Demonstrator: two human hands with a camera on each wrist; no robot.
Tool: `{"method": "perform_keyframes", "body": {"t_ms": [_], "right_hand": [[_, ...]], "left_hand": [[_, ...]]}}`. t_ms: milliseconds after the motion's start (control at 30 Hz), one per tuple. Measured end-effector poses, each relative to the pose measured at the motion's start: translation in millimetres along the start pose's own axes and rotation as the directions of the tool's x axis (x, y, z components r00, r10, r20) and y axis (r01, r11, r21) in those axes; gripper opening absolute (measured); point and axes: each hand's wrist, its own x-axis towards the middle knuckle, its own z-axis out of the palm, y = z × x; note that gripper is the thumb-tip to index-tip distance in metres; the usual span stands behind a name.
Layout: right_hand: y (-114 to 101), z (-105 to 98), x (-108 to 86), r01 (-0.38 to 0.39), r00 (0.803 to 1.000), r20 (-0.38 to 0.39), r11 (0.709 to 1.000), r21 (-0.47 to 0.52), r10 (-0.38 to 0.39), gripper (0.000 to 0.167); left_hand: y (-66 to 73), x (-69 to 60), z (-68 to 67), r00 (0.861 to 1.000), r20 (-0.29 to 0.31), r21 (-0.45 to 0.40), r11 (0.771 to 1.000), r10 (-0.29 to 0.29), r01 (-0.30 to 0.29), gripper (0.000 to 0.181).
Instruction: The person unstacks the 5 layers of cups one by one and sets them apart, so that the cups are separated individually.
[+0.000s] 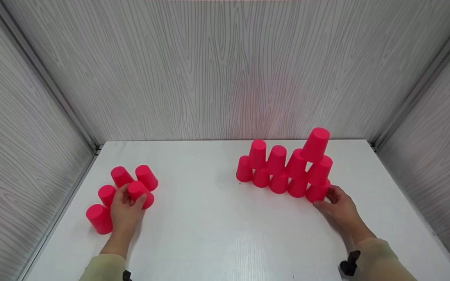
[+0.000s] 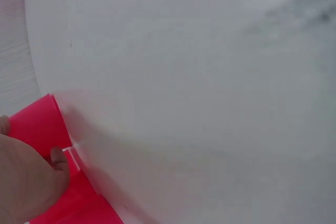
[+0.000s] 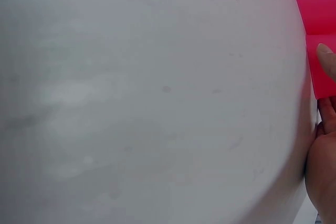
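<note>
At the left, my left hand (image 1: pixel 126 212) holds a red cup (image 1: pixel 138 190) between thumb and fingers; the left wrist view shows the same cup (image 2: pixel 39 124) with another cup close beside it. Whether the held cup is off the table I cannot tell. On the right, upside-down red cups form a tiered wall: several along the bottom, several above, and a single cup (image 1: pixel 315 144) on top at the right end. My right hand (image 1: pixel 340 208) grips the bottom row's right end cup (image 1: pixel 317 192), thumb in front, the other fingers at its right side and partly hidden.
Around my left hand stand more upside-down red cups, among them a front one (image 1: pixel 100 219) and a back one (image 1: pixel 147 178). The white table (image 1: pixel 209 230) stretches between both groups. Grey wood-grain panels (image 1: pixel 193 70) enclose the back and sides.
</note>
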Motion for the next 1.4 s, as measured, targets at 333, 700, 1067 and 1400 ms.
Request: {"method": "perform_keyframes", "body": {"t_ms": [333, 700, 1067, 1400], "right_hand": [[-0.2, 0.3, -0.3, -0.007, 1.0, -0.002, 1.0, 0.011, 0.007, 0.087], [0.6, -0.8, 0.2, -0.006, 1.0, -0.005, 1.0, -0.022, 0.006, 0.09], [-0.6, -1.4, -0.5, -0.033, 0.999, -0.001, 0.999, 0.017, 0.033, 0.093], [0.3, 0.3, 0.1, -0.03, 0.999, -0.009, 0.999, 0.018, 0.031, 0.095]], "left_hand": [[-1.3, 1.2, -1.0, 1.0, 0.004, 0.022, 1.0, 0.016, -0.016, 0.083], [-2.4, 2.9, -1.1, 1.0, 0.013, 0.06, 0.998, 0.028, -0.029, 0.087], [2.7, 1.6, -3.4, 0.998, 0.019, 0.113, 0.992, 0.056, -0.058, 0.098], [66.4, -7.8, 7.0, 0.949, 0.04, 0.208, 0.926, 0.314, -0.315, 0.09]]}}
